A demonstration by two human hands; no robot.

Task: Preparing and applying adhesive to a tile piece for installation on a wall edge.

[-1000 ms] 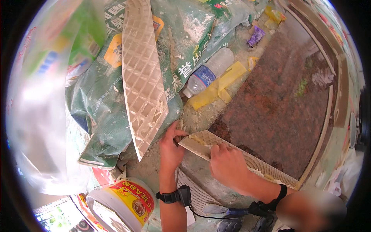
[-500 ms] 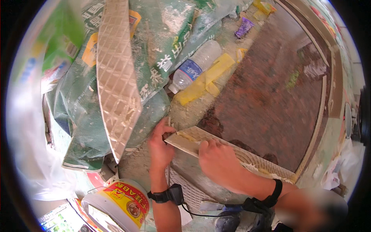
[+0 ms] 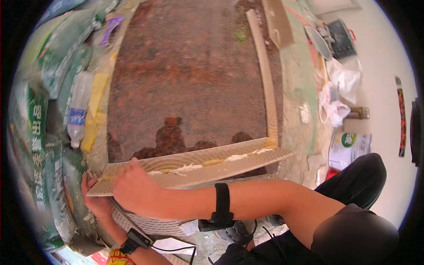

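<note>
My left hand grips the left end of a beige ridged strip, partly hidden behind it. My right hand is closed on the same strip near that end, fingertips over its upper edge. The strip carries yellowish and white beads of paste and lies along the near edge of a polished red-brown slab. A narrower pale strip runs up the slab's right side, meeting the near strip at the lower right corner. Beneath my hands is another ridged piece, partly hidden.
Green bags, a plastic bottle, yellow scraps and a purple wrapper line the left. At right are cardboard, white bags, a metal can and my bent dark-clothed knee.
The view has swung toward the slab and right-hand wall, so the bags and bottle now sit at far left. Both hands stay on the strip's left end.
</note>
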